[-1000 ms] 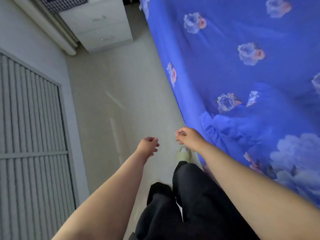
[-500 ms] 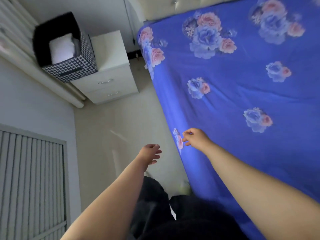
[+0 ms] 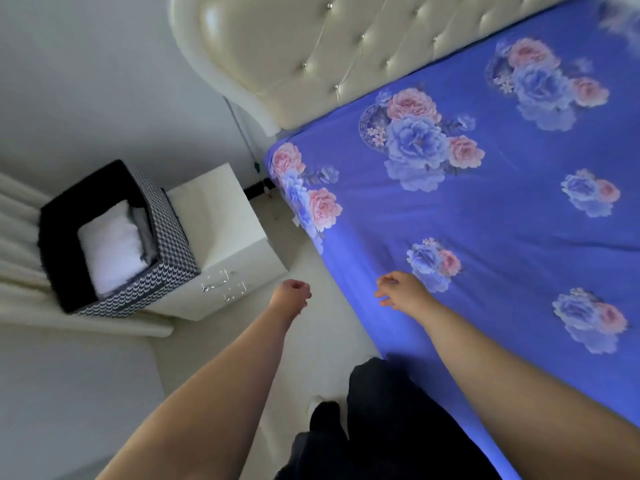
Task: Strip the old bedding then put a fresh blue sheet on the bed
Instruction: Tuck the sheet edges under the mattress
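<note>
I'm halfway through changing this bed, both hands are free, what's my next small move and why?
Probably reach the right hand down to the sheet edge just below it and take hold. The sheet lies flat up to the headboard, the right hand hovers over its near edge holding nothing, and the left hand hangs over the floor.

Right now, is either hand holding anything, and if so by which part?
Nothing is held. The left hand hangs over the floor with loosely curled fingers, empty. The right hand hovers at the side edge of the blue sheet, gripping no fabric.
</note>
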Tool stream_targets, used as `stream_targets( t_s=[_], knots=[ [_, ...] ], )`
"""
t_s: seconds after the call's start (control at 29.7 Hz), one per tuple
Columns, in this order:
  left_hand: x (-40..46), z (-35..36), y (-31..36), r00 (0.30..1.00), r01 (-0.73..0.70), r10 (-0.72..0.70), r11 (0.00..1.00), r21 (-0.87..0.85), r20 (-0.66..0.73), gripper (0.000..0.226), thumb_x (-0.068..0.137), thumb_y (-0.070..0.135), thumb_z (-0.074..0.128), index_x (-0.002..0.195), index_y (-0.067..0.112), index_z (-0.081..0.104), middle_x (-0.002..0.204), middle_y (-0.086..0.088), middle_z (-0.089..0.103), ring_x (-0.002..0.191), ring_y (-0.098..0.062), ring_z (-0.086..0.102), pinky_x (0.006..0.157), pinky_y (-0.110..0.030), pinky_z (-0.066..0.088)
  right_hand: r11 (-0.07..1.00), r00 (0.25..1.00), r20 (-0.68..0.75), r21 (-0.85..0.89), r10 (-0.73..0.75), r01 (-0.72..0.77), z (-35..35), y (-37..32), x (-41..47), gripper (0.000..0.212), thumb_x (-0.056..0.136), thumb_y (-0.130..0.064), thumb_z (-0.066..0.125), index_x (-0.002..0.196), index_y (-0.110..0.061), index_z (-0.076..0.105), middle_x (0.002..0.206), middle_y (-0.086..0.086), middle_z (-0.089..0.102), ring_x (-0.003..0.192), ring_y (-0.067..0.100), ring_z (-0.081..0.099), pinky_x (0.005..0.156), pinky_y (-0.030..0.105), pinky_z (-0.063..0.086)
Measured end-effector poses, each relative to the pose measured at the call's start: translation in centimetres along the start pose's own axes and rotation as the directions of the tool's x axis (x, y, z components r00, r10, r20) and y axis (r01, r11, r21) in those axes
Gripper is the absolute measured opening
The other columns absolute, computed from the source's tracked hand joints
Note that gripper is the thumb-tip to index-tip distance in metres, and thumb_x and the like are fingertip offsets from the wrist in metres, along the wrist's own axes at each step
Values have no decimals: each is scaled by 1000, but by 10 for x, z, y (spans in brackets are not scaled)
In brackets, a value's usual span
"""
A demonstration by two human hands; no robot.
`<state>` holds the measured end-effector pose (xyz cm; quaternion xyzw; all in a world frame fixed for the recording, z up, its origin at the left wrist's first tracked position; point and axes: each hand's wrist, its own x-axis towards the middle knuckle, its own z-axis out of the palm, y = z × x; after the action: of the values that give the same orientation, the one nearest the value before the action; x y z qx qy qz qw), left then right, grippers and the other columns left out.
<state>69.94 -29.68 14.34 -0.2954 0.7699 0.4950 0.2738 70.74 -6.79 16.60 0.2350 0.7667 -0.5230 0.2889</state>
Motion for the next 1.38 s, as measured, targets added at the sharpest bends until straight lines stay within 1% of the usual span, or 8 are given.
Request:
stream_targets(
  t_s=[0.27, 0.47, 0.71, 0.88, 1.01, 1.18, 1.31, 1.38],
  knots=[
    [132, -19, 132, 991, -43, 55, 994, 97, -118, 27, 85, 13, 53, 60, 22, 49, 70, -5, 50, 67, -20, 43, 62, -28, 39, 998, 998, -2, 30, 64, -64, -21, -118, 140, 16, 96, -21, 48, 103, -9, 57, 99, 12, 67, 62, 14, 59, 58, 24, 41],
    [212, -56, 201, 978, -54, 89, 981, 186, -186, 18, 92, 22, 51, 101, 15, 64, 92, -2, 60, 89, -24, 57, 75, -24, 41, 995, 999, -28, 102, 25, -22, -26, -219, 222, 11, 96, -20, 50, 100, -11, 54, 99, 13, 66, 63, 14, 59, 59, 24, 42],
    [346, -117, 256, 985, -45, 84, 970, 241, -152, 17, 89, 36, 56, 94, 21, 60, 94, 2, 65, 87, -21, 60, 79, -27, 46, 983, 996, -28, 168, 85, -80, 6, -298, 342, 18, 98, -21, 50, 108, -7, 55, 102, 12, 65, 66, 13, 59, 61, 24, 44],
    [438, -148, 286, 986, -21, 72, 950, 312, -150, 20, 83, 46, 55, 92, 29, 60, 99, 8, 67, 99, -20, 61, 88, -34, 51, 917, 986, -2, 368, 166, -154, 35, -347, 421, 7, 98, -17, 48, 99, -12, 53, 81, 3, 62, 68, 15, 57, 63, 23, 44],
    [503, -147, 293, 984, -52, 113, 923, 380, -140, 31, 84, 54, 53, 99, 28, 61, 101, 8, 66, 107, -19, 57, 92, -39, 49, 835, 986, 11, 531, 165, -145, 57, -368, 495, 9, 97, -18, 51, 103, -15, 57, 99, 6, 64, 86, 19, 62, 73, 24, 47],
    [588, -128, 286, 970, -108, 210, 828, 550, -126, 46, 92, 44, 51, 132, 19, 49, 133, -2, 49, 125, -24, 44, 102, -39, 39, 756, 989, -33, 649, 142, -87, 74, -378, 595, 13, 95, -12, 54, 106, -16, 59, 109, 7, 62, 96, 21, 60, 77, 25, 50],
    [642, -116, 278, 942, -172, 305, 795, 582, -139, 48, 93, 28, 52, 139, 19, 41, 145, 0, 37, 130, -23, 39, 103, -36, 34, 793, 986, -69, 604, 154, -82, 78, -371, 660, 32, 95, -4, 48, 126, 1, 53, 130, 26, 52, 116, 34, 56, 97, 36, 48],
    [670, -111, 276, 938, -196, 319, 808, 556, -133, 50, 92, 19, 50, 140, 23, 39, 146, 3, 34, 124, -24, 46, 92, -34, 40, 814, 989, -62, 576, 134, -74, 79, -363, 689, 40, 92, 1, 47, 132, -4, 49, 137, 17, 50, 123, 30, 52, 101, 36, 46]
  ],
)
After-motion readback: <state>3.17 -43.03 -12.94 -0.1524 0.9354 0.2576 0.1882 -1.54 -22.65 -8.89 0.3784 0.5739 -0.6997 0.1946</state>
